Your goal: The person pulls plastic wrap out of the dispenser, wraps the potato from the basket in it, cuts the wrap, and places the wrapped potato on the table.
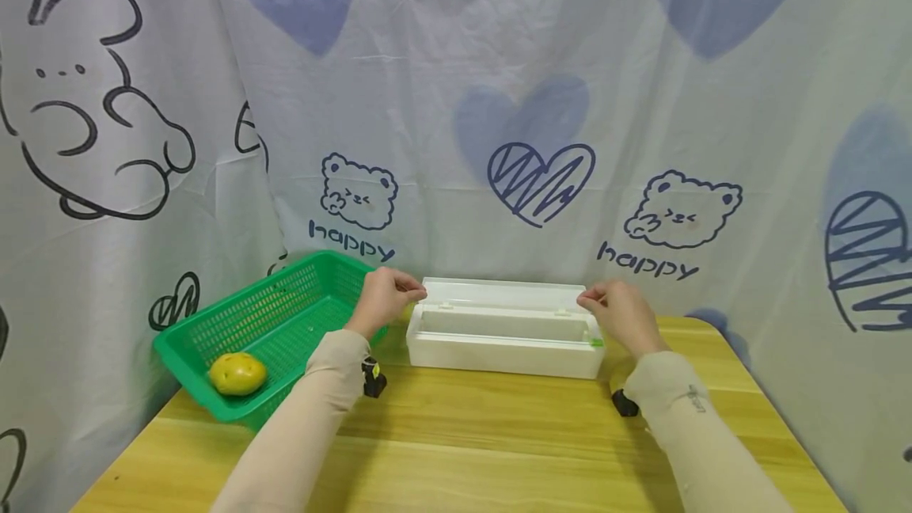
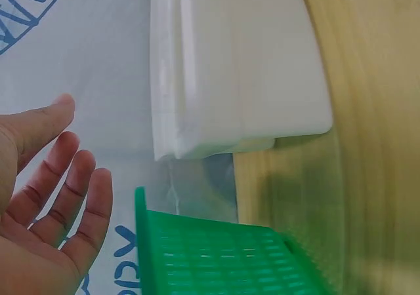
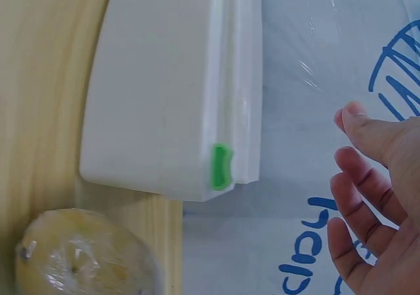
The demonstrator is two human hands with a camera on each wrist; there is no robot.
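Note:
A white cling film dispenser box point(image 1: 504, 357) stands at the back of the table, its lid point(image 1: 502, 292) raised and a green cutter slide point(image 3: 221, 167) at its right end. My left hand point(image 1: 385, 297) is at the lid's left corner, thumb and index fingertips together. At the right corner my right hand point(image 1: 621, 309) makes the same pinch. Between the hands the clear cling film point(image 3: 308, 75) barely shows, except for shiny streaks in the right wrist view. In both wrist views the other fingers are loosely bent.
A green plastic basket point(image 1: 267, 291) stands at the left, with a yellow potato point(image 1: 238, 374) in its near corner. Close to the box's right end lies a potato wrapped in film point(image 3: 85, 255). A printed curtain point(image 1: 442, 204) hangs right behind the table.

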